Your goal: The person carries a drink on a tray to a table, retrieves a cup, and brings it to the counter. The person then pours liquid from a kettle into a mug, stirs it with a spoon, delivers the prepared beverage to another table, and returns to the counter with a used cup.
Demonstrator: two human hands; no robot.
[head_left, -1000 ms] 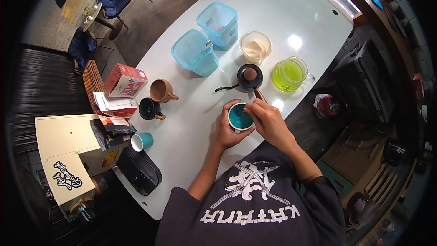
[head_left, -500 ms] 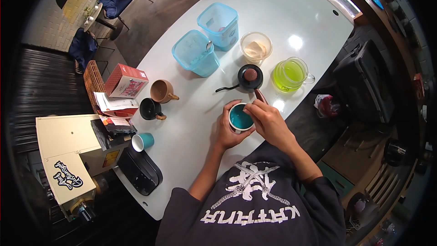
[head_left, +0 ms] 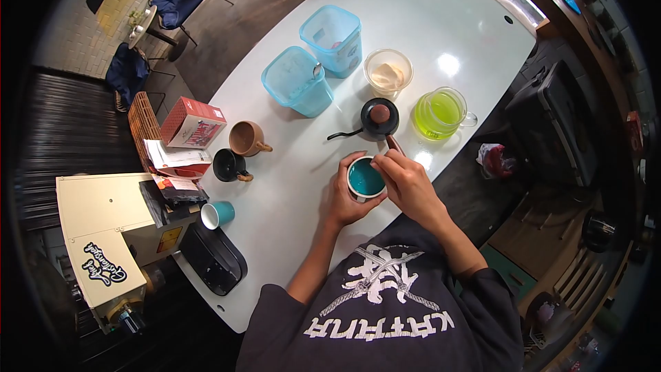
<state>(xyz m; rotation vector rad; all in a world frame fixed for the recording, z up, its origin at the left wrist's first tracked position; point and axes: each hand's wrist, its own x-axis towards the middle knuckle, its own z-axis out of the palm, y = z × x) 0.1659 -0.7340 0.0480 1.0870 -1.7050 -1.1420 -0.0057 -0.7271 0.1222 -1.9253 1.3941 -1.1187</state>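
My left hand [head_left: 346,201] is wrapped round a white-rimmed cup [head_left: 365,178] with a teal inside. At the cup's right rim, my right hand [head_left: 406,180] pinches something thin that I cannot make out. Just beyond the cup stands a black pot [head_left: 379,118] with a brown knob, a thin dark spout pointing left and a brown handle partly behind my right hand. Behind the pot is a clear tub [head_left: 388,73] with pale contents. A glass pitcher [head_left: 438,114] of bright green liquid stands to its right.
Two blue containers [head_left: 298,83] [head_left: 332,41] stand farther back, a spoon in the nearer one. At left are a brown mug [head_left: 248,139], a black mug [head_left: 228,164], a teal cup [head_left: 218,215] lying tilted, a red box [head_left: 193,122] and a cream machine [head_left: 103,234].
My right fingers have shifted very slightly at the cup's rim. My left hand keeps its hold, and the things on the table stay where they were.
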